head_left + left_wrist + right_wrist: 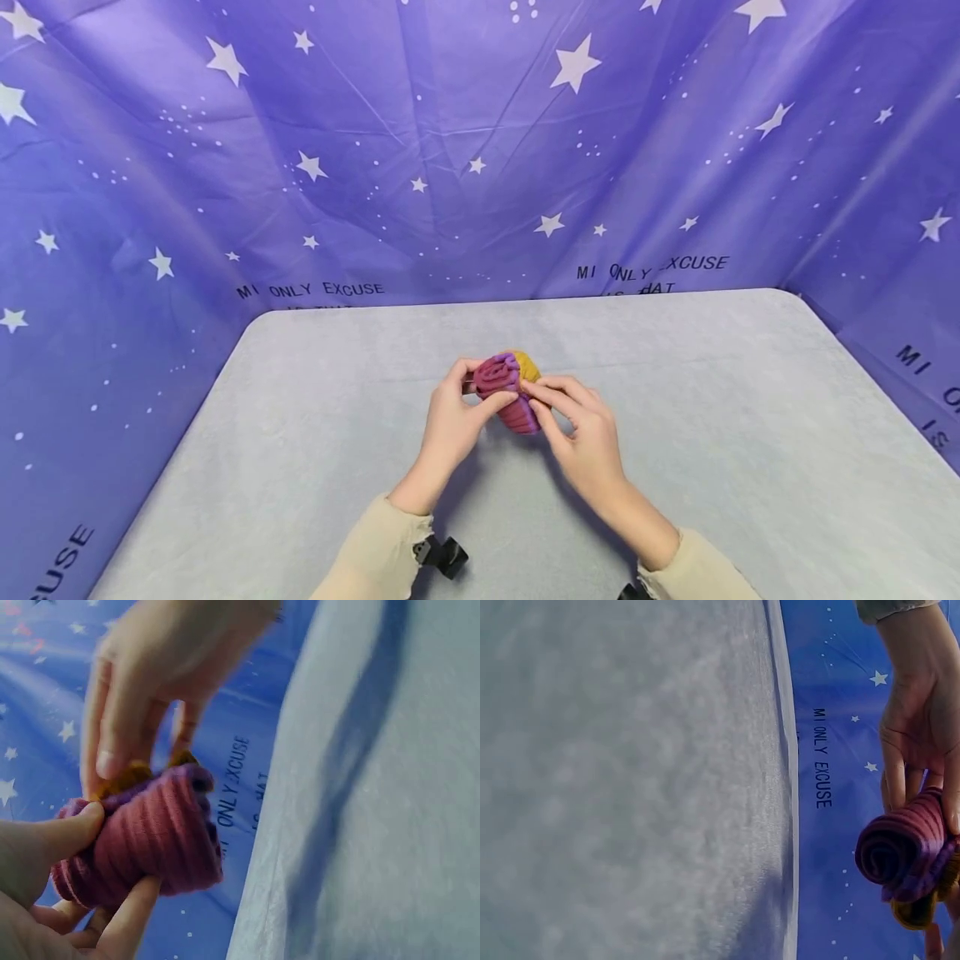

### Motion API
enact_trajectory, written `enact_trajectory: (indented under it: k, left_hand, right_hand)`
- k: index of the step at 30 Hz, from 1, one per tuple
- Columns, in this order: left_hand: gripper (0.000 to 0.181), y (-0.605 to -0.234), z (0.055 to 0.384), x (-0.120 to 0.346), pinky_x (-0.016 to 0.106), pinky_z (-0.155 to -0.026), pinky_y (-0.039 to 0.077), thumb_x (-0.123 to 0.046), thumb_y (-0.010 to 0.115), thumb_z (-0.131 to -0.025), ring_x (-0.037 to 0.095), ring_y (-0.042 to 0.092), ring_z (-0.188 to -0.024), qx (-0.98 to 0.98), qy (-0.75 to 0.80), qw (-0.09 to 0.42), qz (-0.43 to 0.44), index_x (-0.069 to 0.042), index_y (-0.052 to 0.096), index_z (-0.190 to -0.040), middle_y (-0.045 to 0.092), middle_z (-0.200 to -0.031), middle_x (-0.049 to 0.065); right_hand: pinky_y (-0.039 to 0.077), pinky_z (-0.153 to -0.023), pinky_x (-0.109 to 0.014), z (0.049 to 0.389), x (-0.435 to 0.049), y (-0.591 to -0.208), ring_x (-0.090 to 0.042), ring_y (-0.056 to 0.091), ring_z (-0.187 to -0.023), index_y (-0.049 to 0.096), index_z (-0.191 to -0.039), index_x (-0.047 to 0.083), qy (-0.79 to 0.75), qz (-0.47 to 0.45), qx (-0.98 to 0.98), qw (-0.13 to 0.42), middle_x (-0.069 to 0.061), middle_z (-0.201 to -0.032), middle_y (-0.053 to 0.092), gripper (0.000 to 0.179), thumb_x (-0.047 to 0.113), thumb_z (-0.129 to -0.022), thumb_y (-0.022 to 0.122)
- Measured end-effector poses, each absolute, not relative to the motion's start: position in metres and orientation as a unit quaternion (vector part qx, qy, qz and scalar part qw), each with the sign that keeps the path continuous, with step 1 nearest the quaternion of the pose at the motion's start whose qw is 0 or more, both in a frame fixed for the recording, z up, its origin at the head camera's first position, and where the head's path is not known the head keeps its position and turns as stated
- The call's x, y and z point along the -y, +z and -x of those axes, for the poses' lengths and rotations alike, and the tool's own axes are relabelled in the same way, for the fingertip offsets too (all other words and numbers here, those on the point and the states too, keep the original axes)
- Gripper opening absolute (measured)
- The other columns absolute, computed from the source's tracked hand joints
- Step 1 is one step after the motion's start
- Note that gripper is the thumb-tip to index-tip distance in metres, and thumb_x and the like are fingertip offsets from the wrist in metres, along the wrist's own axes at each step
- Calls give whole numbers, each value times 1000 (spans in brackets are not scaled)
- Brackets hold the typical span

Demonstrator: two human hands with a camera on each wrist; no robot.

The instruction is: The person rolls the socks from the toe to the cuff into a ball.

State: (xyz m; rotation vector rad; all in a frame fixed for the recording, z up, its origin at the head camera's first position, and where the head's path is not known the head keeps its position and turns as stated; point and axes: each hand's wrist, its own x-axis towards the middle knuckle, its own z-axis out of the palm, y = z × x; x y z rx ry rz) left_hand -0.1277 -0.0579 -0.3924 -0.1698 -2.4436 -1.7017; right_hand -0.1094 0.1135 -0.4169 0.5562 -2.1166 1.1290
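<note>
A rolled-up ribbed sock (497, 377), maroon with purple edges and a mustard-yellow part (528, 365), is held up over the table between both hands. My left hand (450, 421) grips the roll from the left, thumb on the near side. From the right, my right hand (592, 433) pinches the sock near where the mustard part meets the purple edge. The left wrist view shows the ribbed side of the roll (161, 844), with left fingers on two sides of it. A spiral end (885, 855) faces the right wrist camera.
A pale grey cloth-like surface covers the table (300, 433). Behind and beside it hangs a purple-blue curtain (450, 125) with white stars and lettering. A black wrist device (442, 557) is by the left sleeve (378, 550).
</note>
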Motion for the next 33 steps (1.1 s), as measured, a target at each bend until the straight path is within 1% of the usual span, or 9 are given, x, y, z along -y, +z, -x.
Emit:
enact_trajectory:
  k: [6,9,13,17,19,22,24,27,33]
  left_hand:
    - [45,-392,132,60,46,-96,48,-19,82,-82,21,63,-106,791,-607,58,44,-5,64,-121,71,-115,11]
    - [49,-392,135,62,45,-99,47,-22,83,-80,23,62,-113,793,-604,61,43,-6,64,-122,70,-118,10]
    - [48,-390,138,64,35,-90,51,-18,83,-79,22,63,-108,804,-588,72,56,-7,64,-122,70,-117,12]
    - [45,-388,138,67,23,-71,55,-9,79,-77,17,64,-93,818,-563,88,80,-8,65,-121,72,-113,13]
    - [44,-387,138,67,19,-63,55,-8,77,-77,15,63,-87,824,-550,97,95,-9,66,-119,72,-110,12]
    - [42,-386,138,67,17,-59,51,-8,78,-76,12,60,-83,826,-541,106,114,-10,67,-117,72,-107,10]
    - [42,-385,138,67,18,-61,53,-8,78,-76,13,61,-86,826,-540,107,124,-11,68,-117,72,-108,9]
    - [43,-384,137,70,20,-68,58,-5,79,-77,17,63,-97,815,-556,96,131,-11,69,-118,68,-111,9]
    - [49,-380,132,77,23,-80,60,-1,80,-77,25,64,-109,785,-597,65,150,-12,67,-123,66,-117,11]
  right_hand:
    - [42,-95,-41,104,-113,-417,-24,66,-106,71,-123,10,401,-236,833,300,-4,-115,73,41,-5,-86,59]
    - [43,-94,-44,99,-113,-416,-29,64,-108,63,-119,4,407,-230,840,275,-8,-114,72,43,-9,-80,51]
    - [46,-87,-44,95,-113,-414,-31,60,-109,48,-107,3,418,-214,848,244,-10,-109,70,34,-8,-74,50]
    - [49,-80,-36,97,-113,-412,-28,64,-104,49,-104,5,432,-231,839,236,-7,-110,72,29,-9,-79,52]
    - [52,-83,-31,100,-114,-411,-26,66,-105,52,-103,6,441,-247,829,239,-5,-110,72,27,-10,-82,54]
    - [51,-91,-23,105,-116,-408,-22,65,-108,58,-99,8,457,-269,811,248,-3,-110,72,24,-11,-84,57]
    - [46,-102,-23,108,-118,-406,-21,62,-109,60,-98,9,459,-274,806,253,-4,-110,69,25,-11,-84,58]
    - [43,-105,-19,114,-124,-403,-21,60,-110,63,-103,7,463,-277,802,256,-8,-113,67,28,-11,-82,61]
    - [48,-98,-15,128,-139,-404,-14,62,-106,63,-111,4,476,-312,793,216,-8,-112,68,36,-11,-79,71]
